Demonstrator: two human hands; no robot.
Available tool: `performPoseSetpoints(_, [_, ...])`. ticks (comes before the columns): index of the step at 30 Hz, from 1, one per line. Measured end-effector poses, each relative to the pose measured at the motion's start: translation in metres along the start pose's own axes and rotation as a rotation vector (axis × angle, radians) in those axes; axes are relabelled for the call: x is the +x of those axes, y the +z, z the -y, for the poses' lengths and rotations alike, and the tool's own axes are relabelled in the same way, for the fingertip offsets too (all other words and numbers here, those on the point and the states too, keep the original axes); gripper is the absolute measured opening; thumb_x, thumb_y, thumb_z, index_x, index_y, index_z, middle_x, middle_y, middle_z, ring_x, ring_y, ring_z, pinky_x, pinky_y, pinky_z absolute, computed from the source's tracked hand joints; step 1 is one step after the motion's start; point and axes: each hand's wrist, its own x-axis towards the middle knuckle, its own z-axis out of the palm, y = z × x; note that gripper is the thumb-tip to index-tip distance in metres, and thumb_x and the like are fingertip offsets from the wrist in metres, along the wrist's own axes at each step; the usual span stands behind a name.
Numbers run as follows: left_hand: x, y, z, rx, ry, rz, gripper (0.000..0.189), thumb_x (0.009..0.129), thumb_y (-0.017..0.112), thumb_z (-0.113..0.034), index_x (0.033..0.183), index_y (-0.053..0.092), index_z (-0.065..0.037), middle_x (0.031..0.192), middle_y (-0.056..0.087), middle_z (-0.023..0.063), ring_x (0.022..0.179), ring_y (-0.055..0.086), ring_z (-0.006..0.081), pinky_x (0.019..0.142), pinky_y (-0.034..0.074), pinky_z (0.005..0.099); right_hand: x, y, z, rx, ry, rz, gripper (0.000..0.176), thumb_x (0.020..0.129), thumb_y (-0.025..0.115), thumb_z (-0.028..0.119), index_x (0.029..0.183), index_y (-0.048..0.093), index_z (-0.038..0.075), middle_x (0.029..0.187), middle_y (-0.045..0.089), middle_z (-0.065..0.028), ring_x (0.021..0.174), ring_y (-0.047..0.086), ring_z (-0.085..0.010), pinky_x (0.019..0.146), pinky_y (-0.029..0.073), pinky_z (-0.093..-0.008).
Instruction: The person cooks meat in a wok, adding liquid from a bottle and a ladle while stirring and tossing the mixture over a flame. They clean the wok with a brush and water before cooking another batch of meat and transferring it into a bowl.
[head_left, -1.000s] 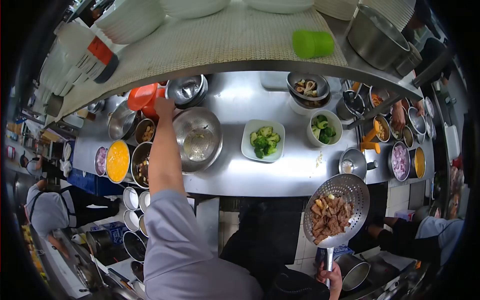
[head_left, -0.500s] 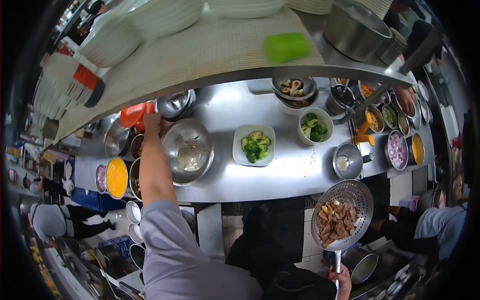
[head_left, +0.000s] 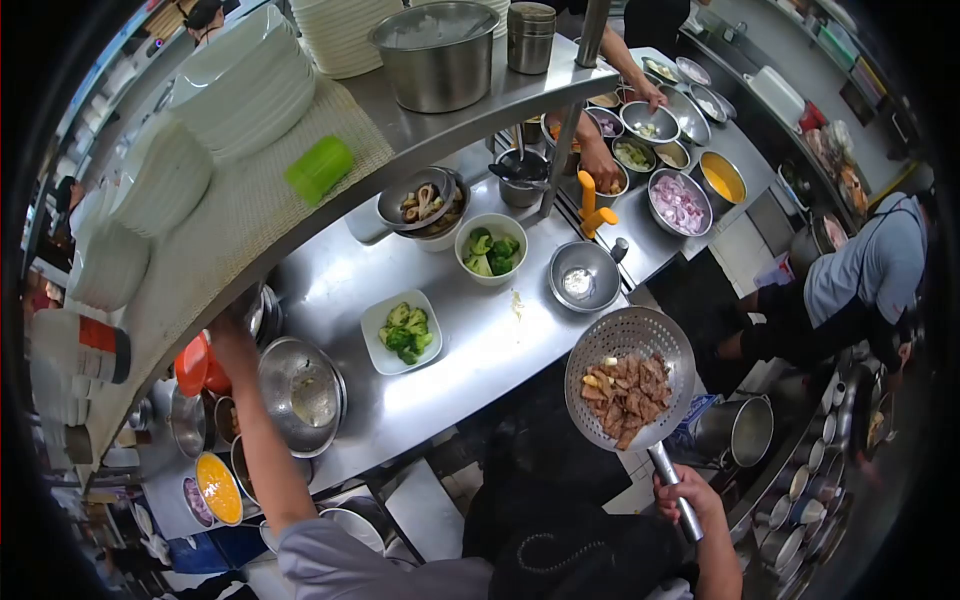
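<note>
- Because the view has swung round, the worktop (head_left: 450, 375) now slants across the frame and the tubs at 1 to 2 o'clock show more fully; the left arm remains stretched out.
- Left hand (head_left: 233, 345), 9 o'clock: close to the red container (head_left: 190, 368) and the stacked metal bowls (head_left: 262, 312). Blurred, partly covered by the shelf (head_left: 440, 148); finger state and any contact cannot be told.
- Right hand (head_left: 690, 492), between 4 and 5 o'clock: fingers closed around the handle (head_left: 662, 464) of the perforated ladle (head_left: 655, 332).
- Browned meat pieces (head_left: 630, 395) sit inside the ladle, gathered in its lower half. Load judged stable; tipping would risk spillage.
- From the ladle, the small metal bowl (head_left: 600, 260) lies at 11 o'clock and the square dish of broccoli (head_left: 405, 332) between 9 and 10.
- The round bowl of broccoli (head_left: 491, 251) is between 1 and 2 o'clock from that dish.
- Obstructions: the overhead shelf limits the view on the left side; its metal post (head_left: 563, 160) and the orange handles (head_left: 596, 219) stand towards 1 o'clock.
- A co-worker's hands (head_left: 600, 162) are among the tubs beyond, apart from the wearer's.
</note>
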Motion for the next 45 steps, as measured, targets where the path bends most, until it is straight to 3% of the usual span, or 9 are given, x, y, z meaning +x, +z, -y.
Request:
performPoseSetpoints(2, [0.012,-0.005,-0.043,0.071,0.178,-0.016,0.039,0.088,0.056,-0.006,0.126,0.053,0.005,0.123,0.057,0.0317,0.119,0.053,0.0482,0.101,0.043,0.0501,0.001,0.011,0.01,-0.02,0.004,-0.001,0.025,0.075,0.065,0.001,0.096,0.051,0.003,0.059,0.051,-0.0071,0.043,0.051,-0.0153,0.038,0.044,-0.0293])
performPoseSetpoints(8, [0.01,0.073,-0.071,-0.315,-0.118,0.04,0.041,0.085,0.059,-0.008,0.123,0.048,0.002,0.122,0.053,0.0299,0.106,0.059,0.0438,0.092,0.054,0.0487,0.032,0.066,0.057,-0.197,-0.043,0.09,0.025,0.078,0.063,0.002,0.099,0.049,0.003,0.061,0.052,-0.006,0.044,0.052,-0.0145,0.038,0.045,-0.0286])
performPoseSetpoints(10, [0.002,0.075,-0.097,-1.182,-0.883,0.228,0.029,0.085,0.059,-0.005,0.111,0.046,-0.004,0.105,0.051,0.0133,0.094,0.06,0.0263,0.076,0.064,0.0458,0.052,0.096,0.074,-0.263,-0.08,0.186,0.023,0.08,0.061,0.003,0.099,0.048,0.003,0.062,0.052,-0.0057,0.044,0.053,-0.0142,0.038,0.045,-0.0282])
performPoseSetpoints(11, [-0.004,0.086,-0.099,-1.314,-0.898,0.206,0.025,0.087,0.06,-0.008,0.101,0.039,-0.005,0.095,0.042,0.0072,0.087,0.056,0.0201,0.067,0.066,0.0431,0.063,0.111,0.081,-0.269,-0.1,0.252,0.022,0.081,0.061,0.003,0.099,0.047,0.003,0.062,0.052,-0.0055,0.044,0.053,-0.0142,0.038,0.045,-0.028])
performPoseSetpoints(25, [-0.016,0.074,-0.154,-1.454,-1.283,0.228,0.067,0.082,0.04,0.012,0.14,0.008,0.007,0.139,0.031,0.0313,0.111,0.057,0.0433,0.078,0.064,0.052,0.261,0.366,0.14,-0.618,-0.285,0.307,0.015,0.078,0.063,0.004,0.085,0.049,0.0,0.061,0.054,-0.0077,0.045,0.055,-0.0174,0.039,0.047,-0.0346])
performPoseSetpoints(27, [-0.018,0.086,-0.157,-1.52,-1.365,0.122,0.051,0.08,0.044,0.013,0.127,0.025,0.007,0.126,0.043,0.0264,0.103,0.062,0.0405,0.082,0.06,0.0607,0.29,0.38,0.142,-0.7,-0.318,0.294,0.017,0.078,0.063,0.004,0.086,0.05,-0.002,0.062,0.055,-0.0085,0.046,0.056,-0.0181,0.039,0.047,-0.0348])
performPoseSetpoints(36, [-0.014,0.087,-0.157,-1.572,-1.472,0.114,0.053,0.087,0.04,0.011,0.131,0.015,-0.003,0.131,0.036,0.0261,0.106,0.06,0.0378,0.082,0.061,0.0545,0.339,0.404,0.149,-1.094,-0.497,0.183,0.029,0.08,0.061,0.009,0.095,0.05,-0.012,0.074,0.064,-0.019,0.053,0.064,-0.026,0.045,0.05,-0.0381])
performPoseSetpoints(41, [-0.016,0.094,-0.151,-1.549,-1.453,0.131,0.049,0.088,0.043,0.008,0.127,0.018,-0.006,0.13,0.038,0.0233,0.105,0.06,0.0358,0.079,0.063,0.0517,0.329,0.409,0.162,-1.612,-0.761,-0.002,0.042,0.082,0.062,0.016,0.107,0.046,-0.013,0.103,0.062,-0.0373,0.093,0.066,-0.0476,0.081,0.055,-0.0496])
performPoseSetpoints(45, [-0.017,0.101,-0.153,-1.549,-1.506,0.108,0.043,0.088,0.044,0.007,0.122,0.021,-0.008,0.129,0.039,0.0217,0.106,0.06,0.034,0.075,0.065,0.0491,0.32,0.407,0.163,-1.691,-0.829,-0.016,0.042,0.083,0.061,0.016,0.109,0.042,-0.01,0.104,0.061,-0.0387,0.099,0.062,-0.0508,0.089,0.051,-0.0529])
